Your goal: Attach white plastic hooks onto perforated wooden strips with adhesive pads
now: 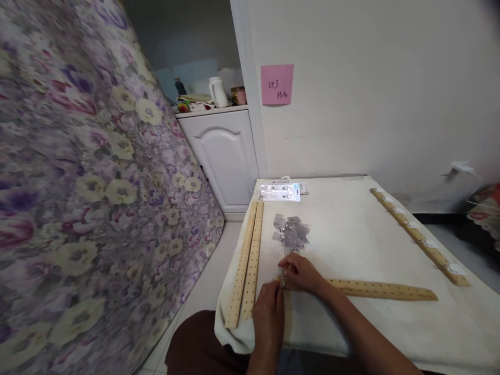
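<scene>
My left hand [269,312] and my right hand [300,273] meet at the near left end of a perforated wooden strip [380,289] lying across the cream-covered table [351,229]. Both hands have their fingers curled in a pinch around a small shiny piece [283,282] at the strip's end; I cannot make out what it is. Just beyond my right hand lies a pile of small clear plastic packets [291,232].
Two more perforated strips [248,263] lie side by side along the table's left edge. Another strip with white discs on it [420,237] runs along the right. A blister pack [279,191] sits at the far edge. A floral mattress [78,182] leans at left; a white cabinet [222,153] stands behind.
</scene>
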Available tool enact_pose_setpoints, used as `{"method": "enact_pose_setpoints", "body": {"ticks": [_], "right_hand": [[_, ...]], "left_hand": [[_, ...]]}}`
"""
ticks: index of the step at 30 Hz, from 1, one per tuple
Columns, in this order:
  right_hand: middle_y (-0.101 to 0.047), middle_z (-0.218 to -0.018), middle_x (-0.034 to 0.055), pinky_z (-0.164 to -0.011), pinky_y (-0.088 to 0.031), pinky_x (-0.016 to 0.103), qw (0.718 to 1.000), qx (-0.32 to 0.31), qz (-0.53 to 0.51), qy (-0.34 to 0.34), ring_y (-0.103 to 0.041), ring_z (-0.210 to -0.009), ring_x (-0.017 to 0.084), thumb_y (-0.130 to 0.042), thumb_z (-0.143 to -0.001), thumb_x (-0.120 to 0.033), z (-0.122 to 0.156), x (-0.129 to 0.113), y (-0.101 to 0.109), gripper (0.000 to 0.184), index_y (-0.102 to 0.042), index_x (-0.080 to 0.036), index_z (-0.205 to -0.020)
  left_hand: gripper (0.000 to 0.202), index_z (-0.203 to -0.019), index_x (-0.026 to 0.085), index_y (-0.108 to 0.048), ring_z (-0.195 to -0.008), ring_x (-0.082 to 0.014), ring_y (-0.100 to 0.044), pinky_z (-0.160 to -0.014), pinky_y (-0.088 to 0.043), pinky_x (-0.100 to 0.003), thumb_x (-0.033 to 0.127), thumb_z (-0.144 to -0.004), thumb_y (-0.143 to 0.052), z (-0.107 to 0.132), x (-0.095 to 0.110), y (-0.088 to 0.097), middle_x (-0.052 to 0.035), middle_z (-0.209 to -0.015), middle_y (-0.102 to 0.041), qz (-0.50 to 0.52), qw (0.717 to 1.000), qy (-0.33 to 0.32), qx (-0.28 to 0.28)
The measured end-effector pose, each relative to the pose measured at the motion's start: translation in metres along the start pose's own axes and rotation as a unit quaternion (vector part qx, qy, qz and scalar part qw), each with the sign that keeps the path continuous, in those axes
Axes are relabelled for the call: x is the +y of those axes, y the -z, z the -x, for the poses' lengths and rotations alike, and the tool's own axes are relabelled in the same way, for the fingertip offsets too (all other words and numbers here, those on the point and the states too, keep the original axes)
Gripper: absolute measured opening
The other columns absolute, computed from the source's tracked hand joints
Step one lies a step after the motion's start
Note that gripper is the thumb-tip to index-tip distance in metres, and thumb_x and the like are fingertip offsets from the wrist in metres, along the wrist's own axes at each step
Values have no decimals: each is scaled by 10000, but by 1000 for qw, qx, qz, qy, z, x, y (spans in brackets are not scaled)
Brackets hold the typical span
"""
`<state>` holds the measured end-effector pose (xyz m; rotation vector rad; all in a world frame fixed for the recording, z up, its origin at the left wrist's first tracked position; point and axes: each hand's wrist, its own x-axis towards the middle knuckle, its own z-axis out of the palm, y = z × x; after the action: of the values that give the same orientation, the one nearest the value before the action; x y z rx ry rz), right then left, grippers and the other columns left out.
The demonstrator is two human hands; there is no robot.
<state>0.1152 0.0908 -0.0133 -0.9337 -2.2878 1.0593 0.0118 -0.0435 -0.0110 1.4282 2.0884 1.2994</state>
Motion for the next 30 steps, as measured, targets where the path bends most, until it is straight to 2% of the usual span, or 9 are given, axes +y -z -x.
{"method": "enact_pose_setpoints", "body": {"ticks": [15, 30], "right_hand": [[-582, -855, -4, -654, -372, 256, 999, -3, 30, 13, -507, -702, 135, -622, -700, -188, 13, -7, 4, 302, -614, -222, -1000], [-577, -838, -9, -647, -364, 249, 1000, -2, 29, 8, -510, -701, 133, -606, -692, -183, 13, -6, 4, 309, -608, -220, -999]], "left_hand": [[148, -890, 255, -682, -811, -200, -608, -753, -433, -289, 306, -839, -553, -1, 2, 2, -41, -857, -666, 39, 999, -2, 19], [171, -942, 249, -649, -844, -195, -609, -767, -428, -290, 307, -878, -501, 0, 0, 2, -39, -895, -651, -7, 1000, -9, 2]]}}
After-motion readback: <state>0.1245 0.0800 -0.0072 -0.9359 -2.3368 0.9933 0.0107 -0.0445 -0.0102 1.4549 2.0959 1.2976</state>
